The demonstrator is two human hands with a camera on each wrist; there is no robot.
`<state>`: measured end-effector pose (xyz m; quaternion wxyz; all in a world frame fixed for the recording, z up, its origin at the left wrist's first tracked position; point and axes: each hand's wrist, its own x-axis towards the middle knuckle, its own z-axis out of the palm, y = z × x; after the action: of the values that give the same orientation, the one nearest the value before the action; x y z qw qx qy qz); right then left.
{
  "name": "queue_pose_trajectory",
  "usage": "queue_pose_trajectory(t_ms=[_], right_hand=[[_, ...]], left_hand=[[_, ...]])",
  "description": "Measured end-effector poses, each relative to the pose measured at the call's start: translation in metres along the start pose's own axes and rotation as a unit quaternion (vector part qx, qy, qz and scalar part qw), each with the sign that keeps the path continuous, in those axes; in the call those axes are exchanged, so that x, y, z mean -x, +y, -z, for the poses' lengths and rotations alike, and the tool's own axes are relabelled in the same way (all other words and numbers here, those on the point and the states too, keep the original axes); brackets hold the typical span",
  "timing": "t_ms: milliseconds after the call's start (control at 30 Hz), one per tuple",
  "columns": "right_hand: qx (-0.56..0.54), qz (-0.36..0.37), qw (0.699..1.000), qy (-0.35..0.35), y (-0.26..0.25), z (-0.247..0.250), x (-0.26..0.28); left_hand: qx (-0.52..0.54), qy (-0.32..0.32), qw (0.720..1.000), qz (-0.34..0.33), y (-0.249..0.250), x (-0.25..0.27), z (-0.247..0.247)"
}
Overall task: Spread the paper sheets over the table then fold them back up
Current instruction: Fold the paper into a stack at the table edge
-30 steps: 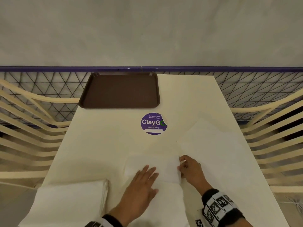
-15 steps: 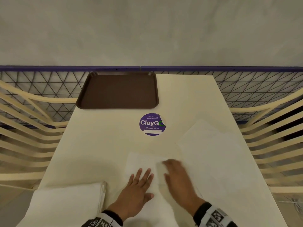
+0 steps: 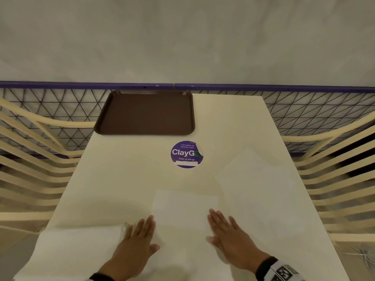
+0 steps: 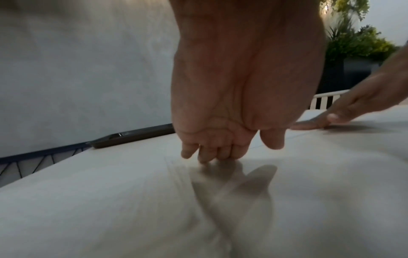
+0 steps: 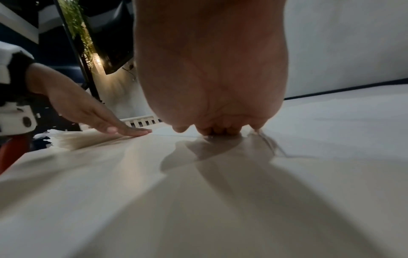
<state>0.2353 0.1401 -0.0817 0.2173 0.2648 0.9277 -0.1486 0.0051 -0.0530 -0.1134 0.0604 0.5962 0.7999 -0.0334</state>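
White paper, the middle sheet (image 3: 185,211) lay flat on the cream table (image 3: 125,179) near its front edge, its long axis running from the person toward the brown tray (image 3: 145,113). The left hand (image 3: 135,248) pressed its left edge with fingers (image 3: 149,224) straight and together; the right hand (image 3: 233,240) pressed its right side likewise. A second sheet (image 3: 257,183) lay spread to the right, a folded stack (image 3: 77,252) at the left.
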Motion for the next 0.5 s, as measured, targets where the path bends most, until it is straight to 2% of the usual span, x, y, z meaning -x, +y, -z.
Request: queue_pose_trajectory(t_ms=[100, 133, 167, 200, 233, 300, 367, 500], right_hand=[[0.015, -0.008, 1.000, -0.001, -0.004, 0.016, 0.001], [0.015, 0.003, 1.000, -0.012, -0.004, 0.020, 0.001], [0.007, 0.050, 0.999, -0.014, -0.002, 0.021, -0.002], [-0.025, 0.075, 0.996, -0.046, -0.002, 0.024, -0.001], [-0.032, 0.093, 0.994, -0.046, -0.002, 0.025, 0.000], [-0.026, 0.092, 0.994, -0.046, -0.004, 0.030, -0.001], [-0.044, 0.081, 0.994, -0.064, -0.004, 0.031, -0.001], [-0.069, 0.073, 0.990, -0.096, -0.004, 0.032, 0.001]], left_hand=[[0.071, 0.060, 0.994, 0.059, 0.006, -0.023, 0.036], [0.103, 0.058, 0.989, 0.089, 0.007, -0.035, 0.045], [0.152, 0.028, 0.978, 0.140, 0.008, -0.046, 0.055], [0.181, -0.022, 0.962, 0.204, 0.009, -0.055, 0.061], [0.212, -0.058, 0.940, 0.262, 0.012, -0.064, 0.063], [0.303, -0.084, 0.888, 0.335, 0.017, -0.076, 0.069], [0.326, -0.102, 0.869, 0.359, 0.018, -0.085, 0.068], [0.331, -0.141, 0.861, 0.359, 0.011, -0.088, 0.061]])
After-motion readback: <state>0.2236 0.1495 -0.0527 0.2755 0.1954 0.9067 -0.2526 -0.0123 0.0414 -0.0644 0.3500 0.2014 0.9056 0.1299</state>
